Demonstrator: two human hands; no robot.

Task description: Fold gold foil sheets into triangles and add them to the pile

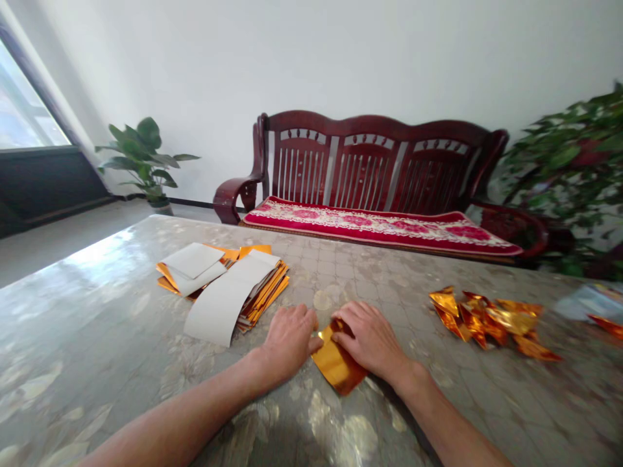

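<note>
A sheet of gold foil paper [339, 368] lies shiny side up on the table between my hands, its far edge curling up. My right hand [367, 334] is closed on the far right part of the sheet, thumb on top and fingers behind the raised edge. At the far left corner, my left hand [291, 334] pinches the foil paper with thumb and forefinger. Left of my hands sits a loose stack of foil sheets [265, 295], several with the pale back facing up. Folded gold foil pieces [491, 318] lie in a heap to the right.
The table [121, 337] has a patterned, glossy cover. A clear plastic bag [581, 301] lies at its right edge. Beyond the table stands a dark wooden bench [370, 162] with a red floral cushion [379, 224]. Potted plants [146, 155] flank the bench.
</note>
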